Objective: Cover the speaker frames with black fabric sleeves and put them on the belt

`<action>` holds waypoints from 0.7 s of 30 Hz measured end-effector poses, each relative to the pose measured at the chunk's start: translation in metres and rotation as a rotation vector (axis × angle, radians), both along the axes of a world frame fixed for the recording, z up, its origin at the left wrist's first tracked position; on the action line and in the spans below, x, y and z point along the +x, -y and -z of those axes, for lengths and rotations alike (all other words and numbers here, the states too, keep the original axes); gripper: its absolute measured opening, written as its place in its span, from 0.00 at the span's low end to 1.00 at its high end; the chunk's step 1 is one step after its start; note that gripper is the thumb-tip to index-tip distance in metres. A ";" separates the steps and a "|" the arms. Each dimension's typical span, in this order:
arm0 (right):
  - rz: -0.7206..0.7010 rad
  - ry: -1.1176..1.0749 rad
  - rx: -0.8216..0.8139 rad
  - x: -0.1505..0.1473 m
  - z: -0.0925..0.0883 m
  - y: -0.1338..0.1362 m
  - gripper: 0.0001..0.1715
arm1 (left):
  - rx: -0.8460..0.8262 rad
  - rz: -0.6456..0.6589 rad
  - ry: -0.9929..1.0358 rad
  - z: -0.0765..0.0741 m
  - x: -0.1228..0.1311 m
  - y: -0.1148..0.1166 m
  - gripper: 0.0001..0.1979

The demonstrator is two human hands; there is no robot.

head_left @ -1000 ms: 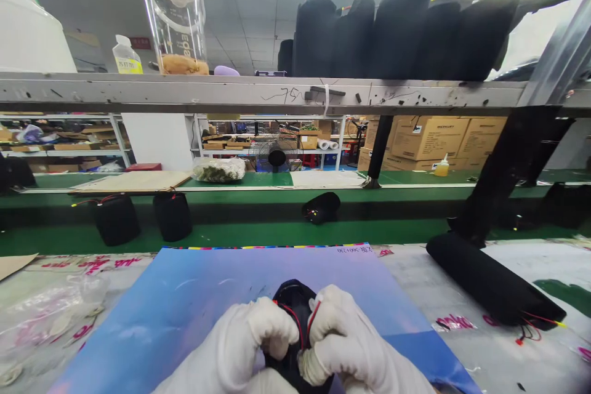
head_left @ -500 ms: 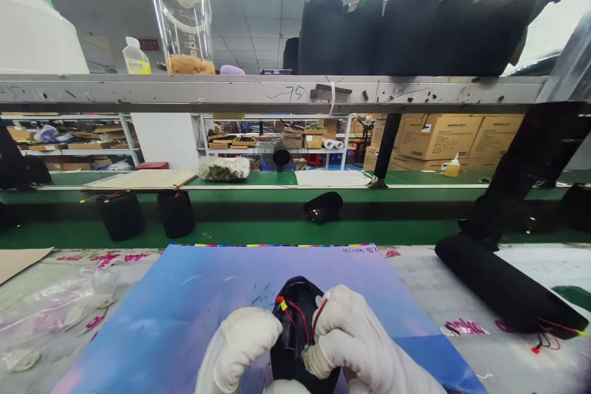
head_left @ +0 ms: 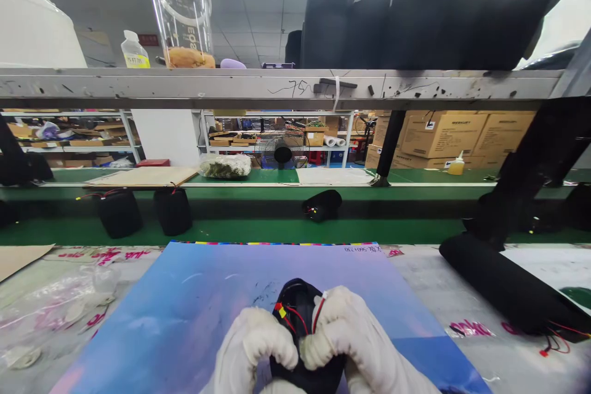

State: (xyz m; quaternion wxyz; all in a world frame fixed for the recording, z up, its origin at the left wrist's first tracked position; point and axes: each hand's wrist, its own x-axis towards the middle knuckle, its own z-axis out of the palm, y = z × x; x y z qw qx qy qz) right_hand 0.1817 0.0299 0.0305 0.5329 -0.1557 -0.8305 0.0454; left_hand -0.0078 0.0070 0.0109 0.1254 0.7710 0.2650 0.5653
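Observation:
A black, fabric-covered pack (head_left: 300, 298) with an oval end stands on the blue sheet (head_left: 221, 283), that end facing me. Thin red wires (head_left: 295, 314) and a red plug with a yellow tag lie across its top. My left hand (head_left: 261, 345), in a white glove, curls over the pack's left side, fingertips pressed on the end face. From the right, my gloved right hand (head_left: 348, 335) grips the pack, its thumb bent in close to the left fingertips. One red wire runs up beside the right fingers; whether they pinch it is unclear. The pack's lower part is mostly hidden.
Similar black packs (head_left: 120, 214) stand on the green bench behind, and another black pack (head_left: 323, 205) lies on its side. A long black roll (head_left: 503, 283) with wires rests at right. Clear plastic bags (head_left: 60, 301) lie at left. A metal shelf (head_left: 221, 86) crosses above.
My left hand has moved right and inward over the pack, its fingertips now almost meeting my right thumb. The right hand has shifted only slightly. The camera view has moved a little.

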 end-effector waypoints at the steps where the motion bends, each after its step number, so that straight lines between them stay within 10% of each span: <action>1: 0.021 0.028 0.017 0.001 -0.001 0.001 0.15 | -0.004 0.037 0.011 0.000 0.000 -0.002 0.15; 21: 0.051 0.232 0.005 0.011 -0.011 0.002 0.05 | -0.195 -0.034 0.138 0.019 -0.010 0.014 0.12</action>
